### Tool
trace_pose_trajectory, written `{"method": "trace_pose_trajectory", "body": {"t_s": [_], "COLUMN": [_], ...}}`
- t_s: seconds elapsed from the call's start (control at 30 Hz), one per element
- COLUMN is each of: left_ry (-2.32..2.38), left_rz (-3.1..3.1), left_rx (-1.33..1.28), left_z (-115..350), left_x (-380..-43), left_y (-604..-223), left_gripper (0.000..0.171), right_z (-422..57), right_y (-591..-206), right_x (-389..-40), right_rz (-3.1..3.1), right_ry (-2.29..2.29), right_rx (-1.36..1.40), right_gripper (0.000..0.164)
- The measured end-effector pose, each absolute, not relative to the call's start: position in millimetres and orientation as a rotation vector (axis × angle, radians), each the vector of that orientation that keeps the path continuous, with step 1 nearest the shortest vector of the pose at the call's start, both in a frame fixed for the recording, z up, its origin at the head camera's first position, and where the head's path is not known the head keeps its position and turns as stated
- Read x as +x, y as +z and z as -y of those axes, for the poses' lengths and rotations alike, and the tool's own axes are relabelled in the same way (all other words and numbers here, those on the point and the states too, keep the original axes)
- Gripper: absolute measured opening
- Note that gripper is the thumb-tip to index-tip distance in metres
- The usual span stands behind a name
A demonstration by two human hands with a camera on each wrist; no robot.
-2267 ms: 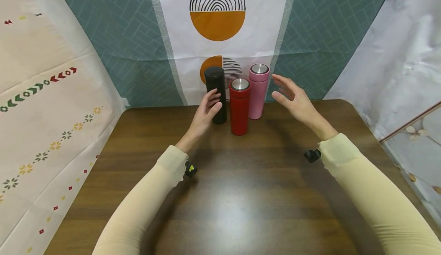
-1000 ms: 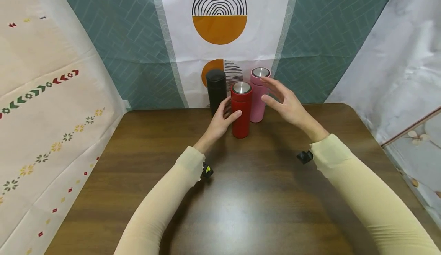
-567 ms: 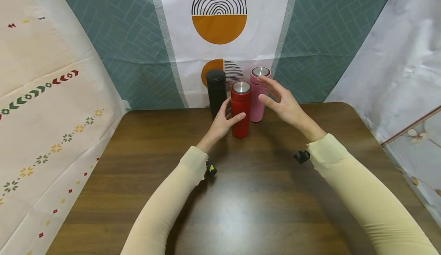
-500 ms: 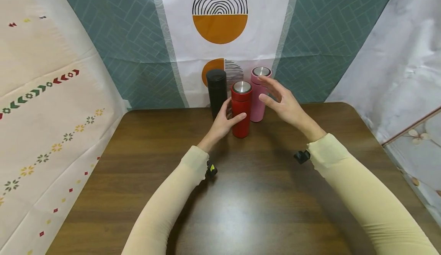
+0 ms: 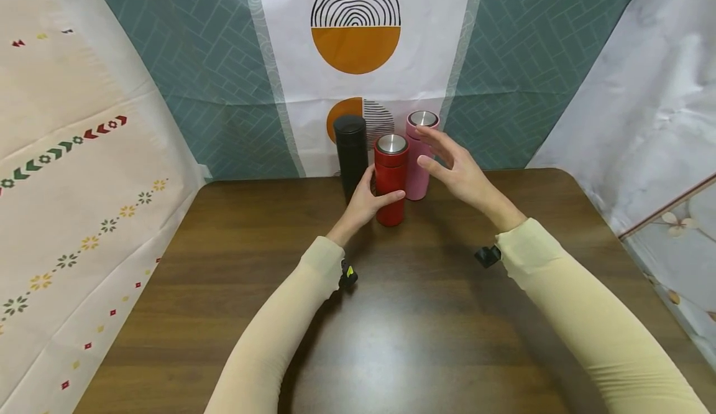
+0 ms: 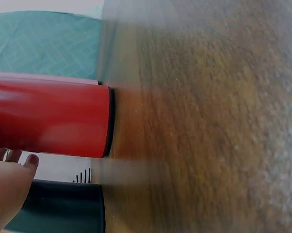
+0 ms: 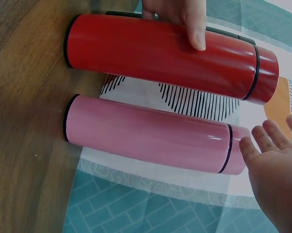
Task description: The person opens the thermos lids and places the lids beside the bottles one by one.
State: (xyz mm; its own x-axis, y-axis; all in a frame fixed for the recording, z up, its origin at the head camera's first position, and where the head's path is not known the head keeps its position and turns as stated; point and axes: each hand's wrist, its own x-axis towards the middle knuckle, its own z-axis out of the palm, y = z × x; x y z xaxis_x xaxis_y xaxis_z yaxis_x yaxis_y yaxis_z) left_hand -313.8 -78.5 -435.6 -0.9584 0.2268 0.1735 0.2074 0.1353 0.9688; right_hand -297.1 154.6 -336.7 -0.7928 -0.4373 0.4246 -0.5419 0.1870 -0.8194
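Fingers of left hand [image 5: 360, 206], earlier beside the black cylindrical bottle [image 5: 351, 150], now clamp round the upright red silver-topped bottle [image 5: 390, 174] on the brown wooden table [image 5: 224, 265]. Right hand [image 5: 461, 174], fingers apart, has shifted leftward, near the pink cylindrical bottle [image 5: 416, 181].

A brown wood-grained table [image 5: 436, 296] carries an upright black flask [image 5: 350, 153], red flask [image 5: 390, 173] and pink flask [image 7: 151, 132]

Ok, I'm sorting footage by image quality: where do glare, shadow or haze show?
Head: white glare on the brown wooden tabletop, darker shadows either side; left wrist: hazy, grainy tabletop, soft sheen on the glossy red cylindrical flask; right wrist: small highlights on the glossy pink cylindrical flask.
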Motion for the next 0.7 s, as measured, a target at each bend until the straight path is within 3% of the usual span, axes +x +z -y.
{"method": "trace_pose_trajectory", "body": {"t_s": [0.7], "left_ry": [1.971], "left_rz": [-2.402], "left_rx": [0.508], "left_z": [78], "left_x": [-312], "left_y": [-433], "left_gripper": [0.075], "right_z": [-155], "right_y": [-326], "right_x": [-292], "right_rz": [2.373], "right_ry": [1.720], "right_rx": [0.960], "right_gripper": [0.063]}}
